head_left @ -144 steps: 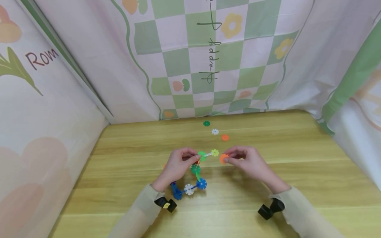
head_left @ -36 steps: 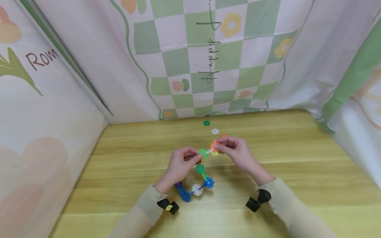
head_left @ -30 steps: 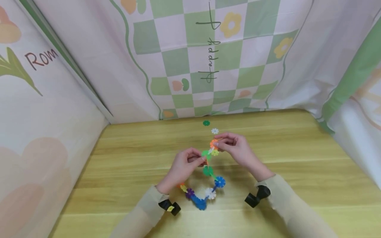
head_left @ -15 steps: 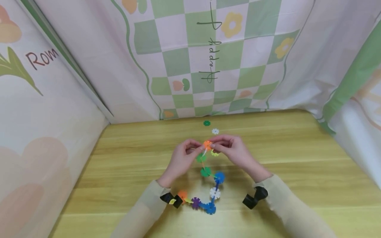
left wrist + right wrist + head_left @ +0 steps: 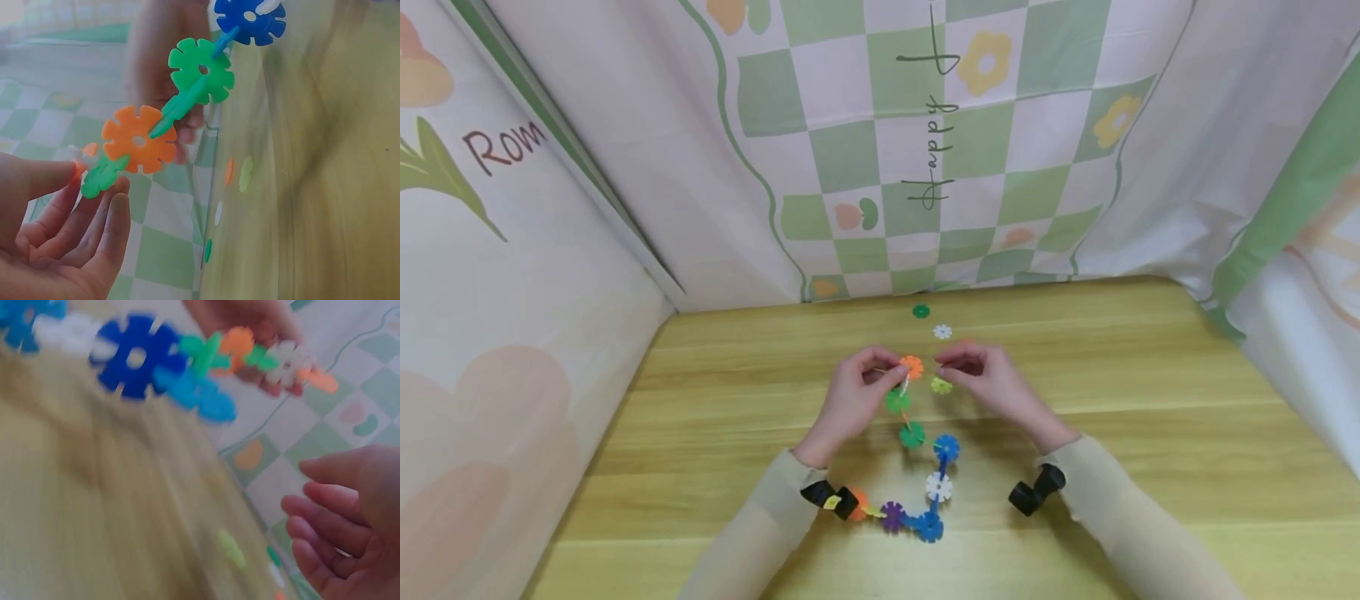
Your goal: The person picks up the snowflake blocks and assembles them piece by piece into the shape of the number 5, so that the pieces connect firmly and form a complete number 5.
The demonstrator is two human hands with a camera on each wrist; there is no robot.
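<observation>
A chain of slotted plastic snowflake discs hangs from my left hand (image 5: 850,400) and curves toward the table's front. Thumb and fingers of that hand pinch the chain's upper end, at an orange snowflake disc (image 5: 912,367) joined to a white one seen edge-on. Below come green discs (image 5: 912,434), blue discs (image 5: 947,448), a white disc (image 5: 939,487) and a purple disc (image 5: 892,517). Another orange disc (image 5: 857,505) is partly behind the left wrist strap. My right hand (image 5: 992,379) holds nothing, its fingers loosely bent in the right wrist view, near a loose yellow-green disc (image 5: 942,386).
Farther back on the wooden table (image 5: 737,358) lie a loose white disc (image 5: 942,332) and a loose green disc (image 5: 921,311). A loose orange disc (image 5: 279,595) is mostly hidden by the right hand in the head view. Printed curtains (image 5: 880,150) border the table.
The orange disc, earlier held apart in the right hand, now sits on the chain's end. The left hand has shifted its grip to that end; the right hand has let go and drawn slightly right.
</observation>
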